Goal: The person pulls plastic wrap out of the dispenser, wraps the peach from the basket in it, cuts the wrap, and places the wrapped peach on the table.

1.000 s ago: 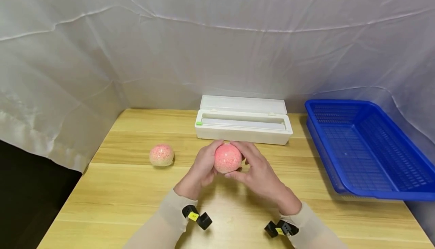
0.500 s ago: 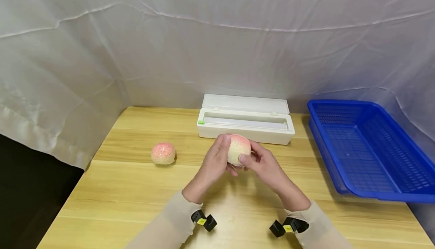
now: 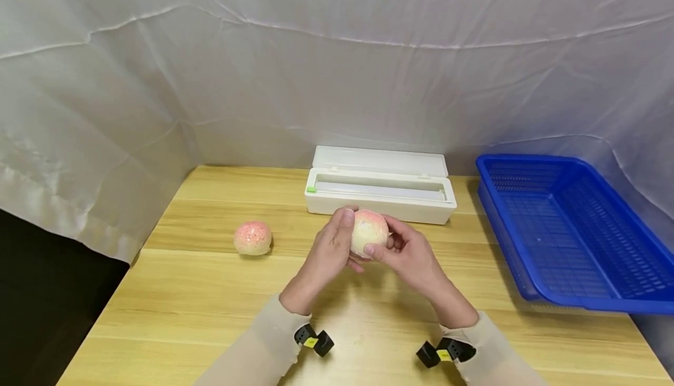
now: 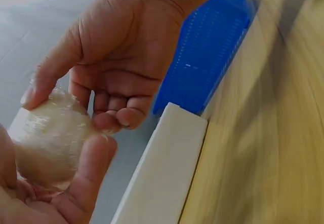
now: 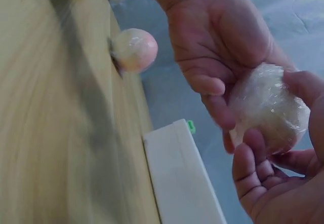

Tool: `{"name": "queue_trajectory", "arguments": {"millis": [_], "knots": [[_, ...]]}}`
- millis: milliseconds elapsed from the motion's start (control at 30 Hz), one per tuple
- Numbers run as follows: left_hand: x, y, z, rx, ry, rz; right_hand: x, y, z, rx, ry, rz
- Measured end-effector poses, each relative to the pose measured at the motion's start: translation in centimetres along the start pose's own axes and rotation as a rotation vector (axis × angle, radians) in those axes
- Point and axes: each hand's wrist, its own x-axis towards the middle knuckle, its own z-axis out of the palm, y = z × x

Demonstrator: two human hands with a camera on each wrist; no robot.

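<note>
A pink-and-cream peach (image 3: 370, 234) wrapped in clear plastic film is held up between both hands, in front of the white box. My left hand (image 3: 326, 251) grips its left side, thumb up along it. From the right, my right hand (image 3: 413, 260) pinches it with the thumb on its near face. Crinkled film covers the peach (image 4: 53, 138) in the left wrist view, and it shines on the peach (image 5: 268, 107) in the right wrist view. A second wrapped peach (image 3: 253, 238) lies on the table to the left.
Behind the hands stands a white cling film box (image 3: 381, 204), lid raised, with a roll inside and a green tab at its left end. A blue plastic basket (image 3: 505, 237) stands at the right. Grey cloth (image 3: 337, 93) hangs behind the wooden table (image 3: 210, 310).
Both hands have turned the peach so its cream side shows instead of its pink side, and shifted slightly right. Over the last half second they have moved only a little.
</note>
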Motion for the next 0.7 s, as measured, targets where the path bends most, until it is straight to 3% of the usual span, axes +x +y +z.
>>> {"name": "queue_trajectory", "arguments": {"millis": [100, 200, 333, 433, 533, 700], "knots": [[0.09, -0.08, 0.06, -0.009, -0.008, 0.004, -0.01, -0.14, -0.12, 0.028, -0.018, 0.007], [0.31, -0.22, 0.06, -0.093, -0.010, -0.011, -0.09, -0.20, -0.21, 0.047, -0.030, 0.008], [0.39, -0.23, 0.07, -0.194, -0.019, -0.054, -0.22, -0.27, -0.18, -0.056, -0.003, -0.039], [0.33, -0.23, 0.15, -0.208, -0.028, -0.059, -0.29, -0.36, 0.02, -0.151, 0.034, -0.071], [0.30, -0.30, 0.26, -0.215, -0.011, -0.049, -0.30, -0.45, 0.19, -0.171, 0.040, -0.065], [0.16, -0.53, 0.80, -0.161, 0.025, -0.028, -0.50, -0.39, 0.68, -0.273, 0.059, -0.086]]}}
